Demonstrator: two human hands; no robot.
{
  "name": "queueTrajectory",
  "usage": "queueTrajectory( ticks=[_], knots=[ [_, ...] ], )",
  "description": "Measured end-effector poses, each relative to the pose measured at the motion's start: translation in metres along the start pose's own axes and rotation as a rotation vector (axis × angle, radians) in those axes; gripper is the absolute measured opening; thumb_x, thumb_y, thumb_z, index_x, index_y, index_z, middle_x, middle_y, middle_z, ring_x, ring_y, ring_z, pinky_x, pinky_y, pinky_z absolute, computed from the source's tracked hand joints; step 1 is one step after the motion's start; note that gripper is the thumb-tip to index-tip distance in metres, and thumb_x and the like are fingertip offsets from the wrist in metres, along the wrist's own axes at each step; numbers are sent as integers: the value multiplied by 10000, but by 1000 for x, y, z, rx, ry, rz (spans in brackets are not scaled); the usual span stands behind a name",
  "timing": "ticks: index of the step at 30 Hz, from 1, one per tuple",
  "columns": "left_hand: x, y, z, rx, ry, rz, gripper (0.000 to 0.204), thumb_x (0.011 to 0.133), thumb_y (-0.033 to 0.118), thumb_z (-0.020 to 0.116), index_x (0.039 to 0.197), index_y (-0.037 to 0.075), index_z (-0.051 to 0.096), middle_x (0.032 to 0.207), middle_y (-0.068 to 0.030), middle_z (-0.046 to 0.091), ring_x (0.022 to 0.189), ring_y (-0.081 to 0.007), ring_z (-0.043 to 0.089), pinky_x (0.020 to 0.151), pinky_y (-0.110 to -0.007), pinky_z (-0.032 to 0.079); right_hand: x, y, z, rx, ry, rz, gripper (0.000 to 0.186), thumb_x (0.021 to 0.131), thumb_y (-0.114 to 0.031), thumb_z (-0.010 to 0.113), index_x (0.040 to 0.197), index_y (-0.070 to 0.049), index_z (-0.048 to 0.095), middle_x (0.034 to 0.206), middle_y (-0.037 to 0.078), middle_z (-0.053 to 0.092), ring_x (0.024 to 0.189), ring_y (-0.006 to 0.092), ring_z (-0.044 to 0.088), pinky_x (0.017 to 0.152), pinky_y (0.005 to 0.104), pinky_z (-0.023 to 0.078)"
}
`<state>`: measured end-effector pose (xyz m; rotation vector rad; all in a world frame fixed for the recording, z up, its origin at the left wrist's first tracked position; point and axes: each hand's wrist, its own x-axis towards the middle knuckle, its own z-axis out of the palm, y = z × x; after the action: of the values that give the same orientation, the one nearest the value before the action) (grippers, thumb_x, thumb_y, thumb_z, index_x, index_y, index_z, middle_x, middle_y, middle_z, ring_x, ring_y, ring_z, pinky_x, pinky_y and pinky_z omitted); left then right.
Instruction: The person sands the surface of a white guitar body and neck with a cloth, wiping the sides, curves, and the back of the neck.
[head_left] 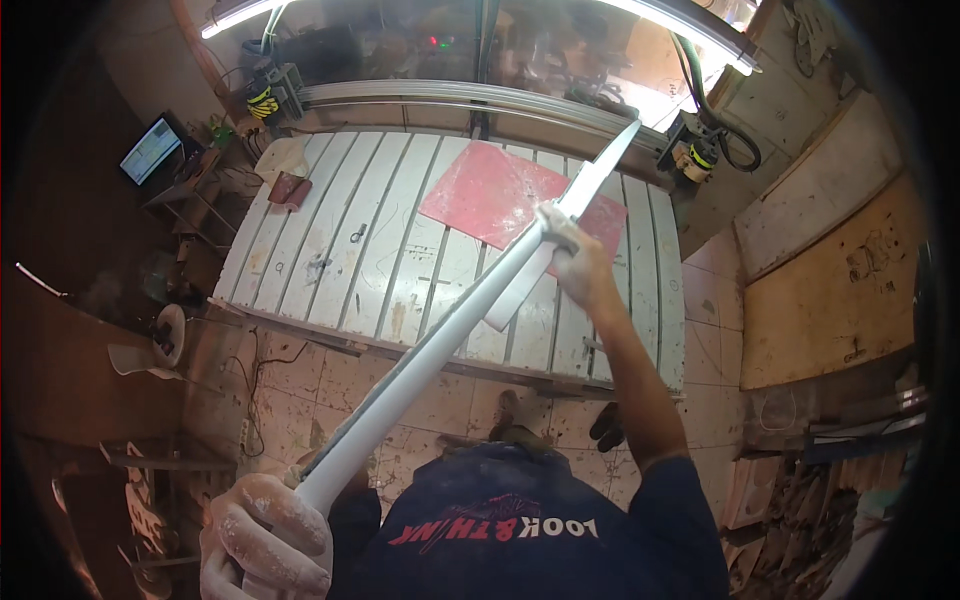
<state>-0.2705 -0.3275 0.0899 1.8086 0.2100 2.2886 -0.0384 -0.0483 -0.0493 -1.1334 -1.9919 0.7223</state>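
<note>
Slanting across the view is a long white strip-like piece (430, 370) with a dark band along its upper edge, raised above the slatted table. Its near end is in my left hand (265, 540), closed round it, with white dust on the fingers. Farther along, my right hand (580, 260) grips it from the right side. Beyond my right hand a pointed white part (605, 165) narrows toward the far end. A shorter white bar (515, 300) sticks out below that hand; how these parts join is hidden by the fingers.
A pale slatted table (370, 270) stands before me, with a dusty red sheet (480, 190) and a dark red block (290, 190) on it. Behind runs a metal rail (400, 95). A monitor (152, 150) is at left; a wooden board (830, 290) leans at right.
</note>
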Motion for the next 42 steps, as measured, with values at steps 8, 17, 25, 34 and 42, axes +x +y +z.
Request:
queueTrajectory(
  ticks=[8, 17, 25, 34, 42],
  knots=[
    [-3, 13, 1, 82, 18, -75, 259, 794, 299, 742, 664, 255, 522, 706, 117, 500, 653, -64, 547, 587, -250, 434, -23, -34, 17, 177, -24, -397, 580, 834, 145, 434, 1360, -42, 589, 1343, 180, 622, 1280, 291, 578, 1095, 387, 450],
    [-2, 22, 3, 151, 16, -166, 264, 799, 297, 716, 657, 264, 497, 702, 112, 480, 659, -65, 525, 610, -263, 433, -38, -75, 12, 73, -6, -544, 517, 872, 103, 466, 1359, -31, 574, 1325, 189, 625, 1173, 316, 649, 1036, 417, 513],
    [0, 19, 0, 167, 4, -223, 268, 805, 295, 693, 651, 271, 474, 698, 107, 462, 664, -67, 506, 631, -275, 433, -58, -113, -6, 271, -46, -454, 530, 884, 104, 475, 1369, -81, 583, 1301, 212, 634, 1192, 296, 642, 1034, 375, 504],
    [14, 13, 8, 160, -45, -278, 274, 810, 294, 667, 645, 279, 449, 693, 101, 441, 669, -69, 485, 654, -287, 433, -7, -21, -9, 69, -58, -78, 559, 867, 103, 477, 1386, -82, 574, 1448, 148, 531, 1384, 273, 469, 1189, 352, 337],
    [19, 22, 4, 202, -48, -349, 280, 815, 292, 644, 639, 286, 427, 689, 97, 423, 674, -71, 466, 675, -299, 433, 2, 1, -7, 81, -59, -89, 556, 879, 50, 450, 1379, -146, 594, 1438, 59, 558, 1321, 227, 541, 1151, 314, 390]
  ],
)
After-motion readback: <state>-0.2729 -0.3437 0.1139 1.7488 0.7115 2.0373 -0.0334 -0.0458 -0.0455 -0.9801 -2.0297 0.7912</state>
